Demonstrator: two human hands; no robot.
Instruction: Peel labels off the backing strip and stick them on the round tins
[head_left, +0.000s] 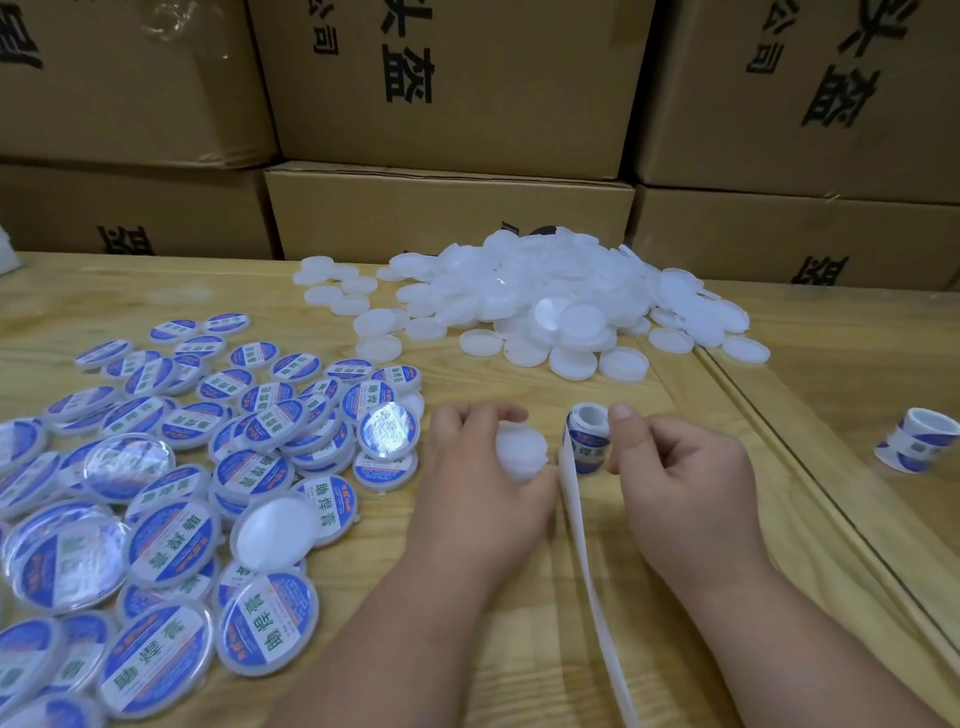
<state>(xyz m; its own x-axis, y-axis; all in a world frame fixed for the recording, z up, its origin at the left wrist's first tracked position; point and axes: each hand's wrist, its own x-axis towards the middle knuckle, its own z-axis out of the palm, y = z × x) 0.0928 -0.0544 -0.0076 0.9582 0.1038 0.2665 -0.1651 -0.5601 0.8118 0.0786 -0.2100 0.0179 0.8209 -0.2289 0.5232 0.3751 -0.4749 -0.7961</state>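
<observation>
My left hand (478, 467) grips a plain white round tin (521, 453), fingers curled over its top edge. My right hand (680, 462) holds a small roll of blue-and-white labels (587, 439) between thumb and curled fingers, just right of the tin. An empty white backing strip (587, 566) trails from the roll toward me between my forearms. A heap of unlabelled white tins (545, 301) lies at the back centre. Several labelled tins (171, 467) with blue labels spread over the table's left side.
A second label roll (917, 439) lies on its side at the right, past a seam in the wooden table (701, 374). Stacked cardboard boxes (447, 208) wall off the table's far edge.
</observation>
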